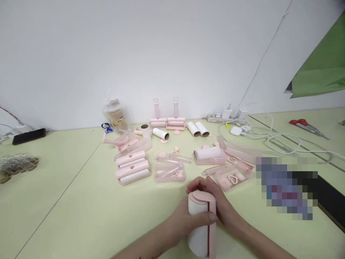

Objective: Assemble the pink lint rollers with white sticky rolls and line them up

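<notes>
**First:** Onto the wide green table (81,216) we go, and low at the near side, right between the person's two hands, is the roller (198,235), standing upright! Its foot runs out of view, so whether it rests on the table can't be told.

**Second:** What a hold! The left hand (185,216) is wrapped round the white roll, thumb clamped across the front. The right hand (217,192) curls behind the top from the other side; some fingertips are hidden, so how hard they press can't be told.

**First:** And that thumb reaches right onto the pink cover (212,235)!

**Second:** Good placing, by the look of it. Even pressure should serve best; squeezing too hard could dent the roll.

**First:** The dark slit (208,233) between roll and cover?

**Second:** Best kept straight, top to bottom; a skewed cover would probably rub.

**First:** Smallest of all, the heart-shaped ring (233,180) beyond the right hand.

**Second:** Wise to keep the wrist clear of it!
</notes>
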A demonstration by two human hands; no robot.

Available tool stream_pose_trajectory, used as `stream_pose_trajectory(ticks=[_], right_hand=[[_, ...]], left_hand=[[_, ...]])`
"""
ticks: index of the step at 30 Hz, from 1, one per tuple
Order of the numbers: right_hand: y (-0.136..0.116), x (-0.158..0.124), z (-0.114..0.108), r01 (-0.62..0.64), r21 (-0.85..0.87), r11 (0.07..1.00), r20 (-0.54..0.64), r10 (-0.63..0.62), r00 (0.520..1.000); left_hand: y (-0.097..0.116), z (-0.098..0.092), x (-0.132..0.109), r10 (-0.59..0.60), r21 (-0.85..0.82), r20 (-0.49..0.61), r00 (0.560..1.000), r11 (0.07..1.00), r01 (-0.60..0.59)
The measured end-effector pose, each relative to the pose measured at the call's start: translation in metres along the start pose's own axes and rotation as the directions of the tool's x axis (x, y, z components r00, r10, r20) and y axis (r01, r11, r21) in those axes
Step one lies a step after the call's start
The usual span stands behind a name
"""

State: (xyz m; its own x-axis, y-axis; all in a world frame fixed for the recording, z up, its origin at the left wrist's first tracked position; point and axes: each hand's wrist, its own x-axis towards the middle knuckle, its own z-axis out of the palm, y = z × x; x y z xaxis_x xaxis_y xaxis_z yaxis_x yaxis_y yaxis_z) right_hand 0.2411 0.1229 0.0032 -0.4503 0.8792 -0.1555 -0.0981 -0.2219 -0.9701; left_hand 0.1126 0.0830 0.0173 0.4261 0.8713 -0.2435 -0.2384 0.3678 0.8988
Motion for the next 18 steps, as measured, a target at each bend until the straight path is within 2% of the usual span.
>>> stream_pose_trajectory(ticks=[4, 7, 9, 10, 13, 15, 16, 18], right_hand=[[-0.004, 0.002, -0.003, 0.144, -0.013, 0.989, 0.134, -0.141, 0.981], [-0.009, -0.001, -0.001, 0.156, -0.020, 0.988, 0.258, -0.146, 0.955], [-0.009, -0.002, 0.003, 0.167, -0.062, 0.984, 0.278, -0.144, 0.950], [-0.008, -0.003, 0.004, 0.171, -0.079, 0.982, 0.274, -0.144, 0.951], [-0.007, -0.003, 0.006, 0.165, -0.062, 0.984, 0.225, -0.147, 0.963], [-0.008, -0.002, 0.002, 0.178, -0.041, 0.983, 0.127, -0.172, 0.977], [-0.009, -0.002, 0.000, 0.190, -0.042, 0.981, 0.050, -0.188, 0.981], [-0.012, -0.002, -0.007, 0.209, -0.038, 0.977, -0.123, -0.212, 0.970]], left_hand=[[0.008, -0.011, -0.001, 0.165, 0.091, -0.166, 0.972, 0.984, -0.151], [0.010, -0.020, 0.000, 0.266, 0.189, -0.326, 0.907, 0.959, -0.213], [0.009, -0.024, 0.001, 0.339, 0.289, -0.376, 0.862, 0.927, -0.238], [0.009, -0.026, 0.001, 0.370, 0.340, -0.358, 0.858, 0.907, -0.249], [0.014, -0.036, 0.000, 0.476, 0.505, -0.171, 0.862, 0.794, -0.338], [0.027, -0.048, -0.003, 0.565, 0.647, -0.099, 0.819, 0.662, -0.378], [0.037, -0.057, -0.006, 0.601, 0.731, -0.109, 0.792, 0.588, -0.346], [0.062, -0.080, -0.011, 0.641, 0.901, -0.193, 0.742, 0.416, -0.125]])
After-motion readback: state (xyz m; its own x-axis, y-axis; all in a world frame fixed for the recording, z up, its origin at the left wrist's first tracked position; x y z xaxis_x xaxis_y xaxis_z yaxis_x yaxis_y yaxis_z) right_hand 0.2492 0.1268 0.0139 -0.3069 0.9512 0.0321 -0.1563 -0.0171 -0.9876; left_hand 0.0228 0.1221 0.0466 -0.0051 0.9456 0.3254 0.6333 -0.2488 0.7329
